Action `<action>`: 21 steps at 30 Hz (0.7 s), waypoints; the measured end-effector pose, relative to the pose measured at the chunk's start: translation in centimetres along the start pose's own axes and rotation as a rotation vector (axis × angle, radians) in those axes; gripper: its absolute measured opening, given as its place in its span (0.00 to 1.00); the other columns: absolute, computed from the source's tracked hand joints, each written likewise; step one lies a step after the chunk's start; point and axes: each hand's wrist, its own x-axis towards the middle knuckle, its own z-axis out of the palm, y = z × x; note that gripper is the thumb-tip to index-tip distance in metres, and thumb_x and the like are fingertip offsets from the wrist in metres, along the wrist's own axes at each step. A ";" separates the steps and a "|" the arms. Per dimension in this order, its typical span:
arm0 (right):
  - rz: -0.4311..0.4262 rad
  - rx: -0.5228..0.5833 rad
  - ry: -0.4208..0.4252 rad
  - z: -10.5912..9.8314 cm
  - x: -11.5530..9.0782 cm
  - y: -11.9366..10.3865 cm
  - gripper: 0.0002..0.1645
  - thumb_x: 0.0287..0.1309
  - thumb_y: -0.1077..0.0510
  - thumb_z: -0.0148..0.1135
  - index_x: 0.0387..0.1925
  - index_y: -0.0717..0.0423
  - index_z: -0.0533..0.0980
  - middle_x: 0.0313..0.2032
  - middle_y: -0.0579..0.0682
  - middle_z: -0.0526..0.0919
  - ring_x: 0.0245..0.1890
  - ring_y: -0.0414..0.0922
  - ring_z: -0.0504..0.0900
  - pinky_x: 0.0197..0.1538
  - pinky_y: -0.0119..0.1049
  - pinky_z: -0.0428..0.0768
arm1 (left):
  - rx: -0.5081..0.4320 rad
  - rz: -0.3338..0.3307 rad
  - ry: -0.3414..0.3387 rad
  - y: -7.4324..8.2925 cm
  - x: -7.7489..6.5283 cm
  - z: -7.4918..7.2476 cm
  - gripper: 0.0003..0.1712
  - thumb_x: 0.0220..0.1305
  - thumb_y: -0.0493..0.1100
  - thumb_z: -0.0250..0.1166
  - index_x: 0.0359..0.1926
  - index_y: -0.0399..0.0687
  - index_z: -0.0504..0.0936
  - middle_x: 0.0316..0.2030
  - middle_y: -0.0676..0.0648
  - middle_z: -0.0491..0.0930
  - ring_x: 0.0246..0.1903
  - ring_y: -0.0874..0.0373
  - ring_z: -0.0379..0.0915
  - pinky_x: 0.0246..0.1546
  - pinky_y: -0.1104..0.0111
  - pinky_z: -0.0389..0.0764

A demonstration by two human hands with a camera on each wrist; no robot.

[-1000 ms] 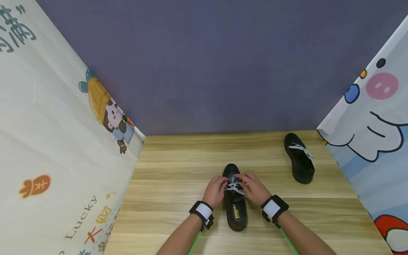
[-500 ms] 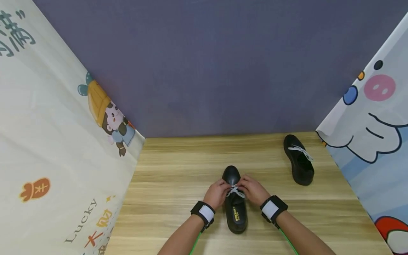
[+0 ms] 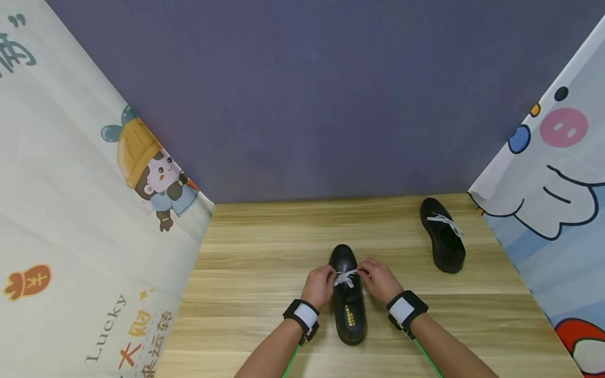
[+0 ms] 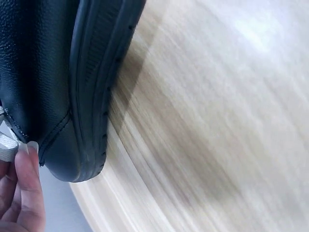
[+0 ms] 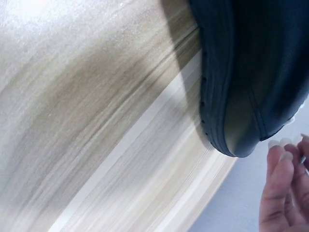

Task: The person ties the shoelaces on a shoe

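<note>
A black leather shoe (image 3: 350, 336) stands upright on the wood-grain tabletop, toe pointing away, with yellow print on its insole. Its white shoelace (image 3: 346, 278) is tied in a bow over the tongue. On the left of the bow, my left hand (image 3: 317, 286) pinches one loop of the lace; the left wrist view shows the white lace (image 4: 7, 147) at the thumb and fingertip. From the right side, my right hand (image 3: 381, 282) pinches the other loop, drawn out sideways. In the right wrist view its fingertips are together just past the shoe (image 5: 241, 92).
A second black shoe (image 3: 446, 254) with white laces stands at the back right of the wood-grain tabletop (image 3: 264, 231). A dark grey-blue panel (image 3: 331, 105) rises behind. Printed cloths hang at the left (image 3: 71, 210) and right (image 3: 520, 241). Both wrists wear black straps with green cords.
The fingers have shifted from the loose lace over the shoe's front to the bow's two loops. The hands have drawn slightly apart, stretching the bow sideways. The far shoe stays put.
</note>
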 end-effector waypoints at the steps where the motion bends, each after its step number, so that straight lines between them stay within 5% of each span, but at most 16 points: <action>1: 0.002 -0.004 0.008 0.1 0.0 0.0 0.05 0.57 0.68 0.70 0.32 0.56 0.82 0.34 0.47 0.81 0.34 0.43 0.80 0.37 0.39 0.79 | -0.005 -0.023 0.003 0.1 0.0 0.0 0.04 0.63 0.33 0.68 0.31 0.44 0.82 0.25 0.50 0.82 0.26 0.62 0.77 0.28 0.73 0.76; 8: -0.090 -0.035 0.139 0.6 -0.5 -0.3 0.20 0.49 0.72 0.70 0.46 0.66 0.77 0.41 0.57 0.76 0.43 0.54 0.76 0.44 0.49 0.77 | -0.078 -0.146 -0.005 0.4 -0.1 -0.1 0.05 0.65 0.34 0.66 0.42 0.39 0.81 0.25 0.49 0.83 0.24 0.62 0.76 0.26 0.72 0.76; 13: -0.178 -0.027 0.085 1.0 -1.2 -1.6 0.21 0.48 0.59 0.79 0.39 0.59 0.75 0.36 0.50 0.73 0.38 0.44 0.71 0.39 0.40 0.75 | -0.233 -0.242 -0.035 0.1 -0.8 -0.2 0.20 0.67 0.33 0.62 0.58 0.33 0.70 0.29 0.49 0.84 0.26 0.64 0.78 0.28 0.71 0.77; 17: -0.192 -0.036 0.035 1.4 -1.6 -2.0 0.22 0.45 0.58 0.82 0.38 0.54 0.76 0.36 0.45 0.73 0.37 0.39 0.73 0.38 0.36 0.77 | -0.336 -0.249 -0.070 -0.2 -1.4 -0.3 0.19 0.67 0.37 0.66 0.53 0.36 0.71 0.32 0.48 0.84 0.28 0.64 0.79 0.30 0.71 0.79; 21: -0.188 -0.009 0.063 1.7 -1.7 -2.0 0.17 0.47 0.66 0.78 0.36 0.53 0.79 0.35 0.44 0.75 0.35 0.39 0.76 0.37 0.36 0.78 | -0.325 -0.187 -0.095 -0.3 -1.8 -0.2 0.12 0.61 0.39 0.73 0.42 0.41 0.81 0.32 0.50 0.83 0.31 0.65 0.78 0.32 0.74 0.79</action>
